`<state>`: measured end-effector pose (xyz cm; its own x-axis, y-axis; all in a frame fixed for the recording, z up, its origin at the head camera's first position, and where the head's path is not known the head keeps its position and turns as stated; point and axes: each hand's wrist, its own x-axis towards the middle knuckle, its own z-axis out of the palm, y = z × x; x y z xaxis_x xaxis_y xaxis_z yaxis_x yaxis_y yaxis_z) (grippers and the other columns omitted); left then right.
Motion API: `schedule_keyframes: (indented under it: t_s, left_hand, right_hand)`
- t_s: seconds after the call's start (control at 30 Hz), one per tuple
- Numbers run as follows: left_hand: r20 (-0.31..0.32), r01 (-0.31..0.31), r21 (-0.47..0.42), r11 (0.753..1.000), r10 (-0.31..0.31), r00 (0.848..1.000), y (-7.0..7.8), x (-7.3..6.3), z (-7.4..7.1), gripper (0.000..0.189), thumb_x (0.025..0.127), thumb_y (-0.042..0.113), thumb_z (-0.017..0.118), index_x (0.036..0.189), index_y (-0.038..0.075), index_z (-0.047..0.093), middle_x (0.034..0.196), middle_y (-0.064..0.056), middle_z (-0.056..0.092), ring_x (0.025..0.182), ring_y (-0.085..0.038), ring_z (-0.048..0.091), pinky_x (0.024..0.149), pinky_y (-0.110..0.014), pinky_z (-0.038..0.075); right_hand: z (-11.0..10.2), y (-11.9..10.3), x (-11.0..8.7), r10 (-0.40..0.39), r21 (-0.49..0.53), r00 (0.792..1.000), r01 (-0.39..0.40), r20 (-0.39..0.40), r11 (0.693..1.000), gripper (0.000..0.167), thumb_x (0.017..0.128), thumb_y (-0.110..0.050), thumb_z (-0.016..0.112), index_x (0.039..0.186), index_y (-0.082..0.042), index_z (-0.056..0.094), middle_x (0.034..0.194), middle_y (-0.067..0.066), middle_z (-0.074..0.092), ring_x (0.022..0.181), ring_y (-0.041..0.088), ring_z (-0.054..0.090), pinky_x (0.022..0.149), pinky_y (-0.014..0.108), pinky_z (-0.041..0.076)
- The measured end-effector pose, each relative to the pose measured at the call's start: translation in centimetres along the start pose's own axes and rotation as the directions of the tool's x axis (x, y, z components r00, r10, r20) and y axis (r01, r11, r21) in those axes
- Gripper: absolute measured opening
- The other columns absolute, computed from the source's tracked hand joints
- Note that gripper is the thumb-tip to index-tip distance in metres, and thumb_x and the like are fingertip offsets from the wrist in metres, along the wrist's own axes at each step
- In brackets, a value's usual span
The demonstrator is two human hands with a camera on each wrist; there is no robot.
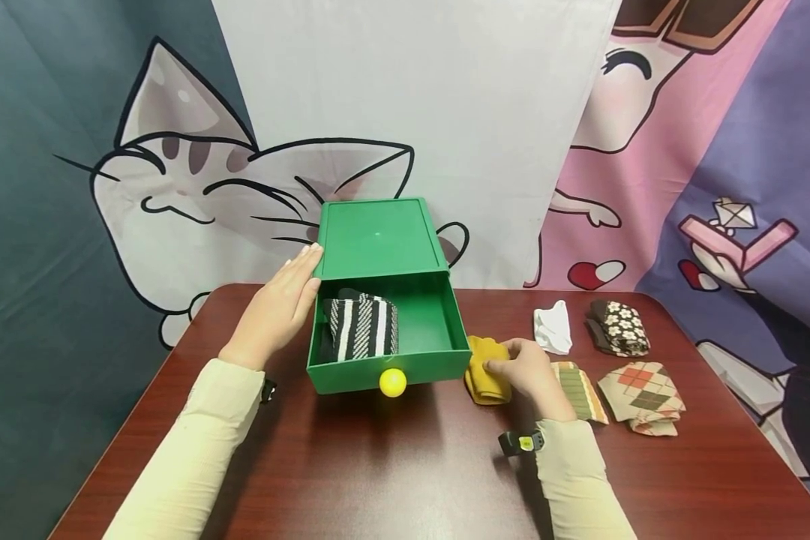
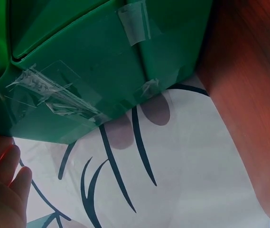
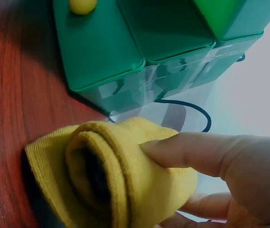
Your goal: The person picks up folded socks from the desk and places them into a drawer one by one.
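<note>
A green box (image 1: 381, 238) stands at the table's far edge, its drawer (image 1: 439, 365) pulled out toward me by a yellow round knob (image 1: 393, 382). Folded black-and-white patterned socks (image 1: 366, 327) lie in the drawer's left part. My left hand (image 1: 275, 309) rests with straight fingers against the box's left side; in the left wrist view only its fingers (image 2: 4, 161) show, beside the green wall. Right of the drawer, my right hand (image 1: 528, 372) pinches a rolled mustard-yellow sock bundle (image 3: 158, 152) between thumb and fingers. The right wrist view shows the bundle's rolled opening.
Right of my right hand lie a white sock bundle (image 1: 552, 328), a dark floral one (image 1: 622, 328), a striped green-and-orange one (image 1: 578, 391) and an argyle one (image 1: 641, 397). A cartoon-printed cloth (image 1: 486, 112) hangs behind the brown table (image 1: 378, 480). Clear tape (image 2: 134, 21) covers box seams.
</note>
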<state>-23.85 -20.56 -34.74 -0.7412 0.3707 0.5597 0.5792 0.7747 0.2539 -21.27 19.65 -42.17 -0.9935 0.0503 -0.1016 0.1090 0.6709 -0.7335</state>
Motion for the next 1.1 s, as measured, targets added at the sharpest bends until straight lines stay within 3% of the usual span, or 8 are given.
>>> schedule_keyframes:
  t_s: [0.23, 0.43, 0.7, 0.93, 1.1]
  left_hand:
    - [0.009, 0.005, 0.011, 1.0, -0.005, 1.0, 0.0, 0.1, -0.2, 0.05, 0.109, 0.019, 0.044, 0.155, 0.0, 0.039, 0.158, -0.017, 0.04, 0.147, -0.033, 0.036, 0.125, -0.041, 0.021]
    - [0.012, 0.006, 0.004, 1.0, -0.006, 1.0, 0.0, 0.2, -0.3, 0.049, 0.11, 0.019, 0.043, 0.155, 0.0, 0.039, 0.158, -0.017, 0.04, 0.147, -0.034, 0.036, 0.125, -0.041, 0.021]
    - [0.036, 0.02, 0.005, 1.0, -0.021, 0.999, -0.1, 0.1, -0.3, 0.05, 0.11, 0.022, 0.043, 0.155, 0.0, 0.038, 0.159, -0.017, 0.039, 0.149, -0.032, 0.034, 0.125, -0.042, 0.02]
    - [0.052, 0.023, 0.006, 1.0, -0.023, 0.998, 0.0, 0.1, -0.5, 0.051, 0.11, 0.022, 0.042, 0.156, 0.0, 0.036, 0.16, -0.016, 0.038, 0.149, -0.033, 0.034, 0.125, -0.042, 0.02]
    - [0.05, 0.023, 0.007, 1.0, -0.023, 0.998, 0.0, 0.1, -0.4, 0.051, 0.11, 0.022, 0.042, 0.156, 0.0, 0.036, 0.16, -0.016, 0.038, 0.149, -0.032, 0.033, 0.125, -0.042, 0.02]
  right_hand:
    - [-0.4, -0.5, 0.0, 0.01, 0.095, 0.998, -0.005, -0.054, 0.995, 0.048, 0.086, -0.019, 0.078, 0.124, 0.008, 0.064, 0.112, 0.023, 0.066, 0.099, 0.032, 0.06, 0.084, 0.038, 0.054]
    - [-0.7, -1.0, -0.3, 0.037, 0.205, 0.996, -0.02, -0.079, 0.979, 0.052, 0.089, -0.021, 0.078, 0.129, 0.007, 0.061, 0.118, 0.024, 0.064, 0.102, 0.031, 0.061, 0.075, 0.024, 0.052]
    - [-2.0, -2.0, -1.0, 0.073, 0.414, 0.994, -0.032, -0.082, 0.91, 0.053, 0.09, -0.021, 0.079, 0.133, 0.004, 0.059, 0.112, 0.017, 0.066, 0.089, 0.014, 0.064, 0.075, 0.025, 0.058]
    - [-3.6, -3.3, -2.0, 0.074, 0.468, 0.984, 0.009, -0.159, 0.884, 0.05, 0.091, -0.021, 0.078, 0.13, 0.002, 0.06, 0.099, 0.004, 0.064, 0.082, 0.005, 0.062, 0.069, 0.02, 0.057]
    - [-4.7, -4.7, -2.7, 0.068, 0.558, 0.981, 0.045, -0.18, 0.829, 0.047, 0.091, -0.02, 0.078, 0.128, 0.002, 0.06, 0.093, -0.003, 0.062, 0.079, 0.004, 0.063, 0.067, 0.02, 0.058]
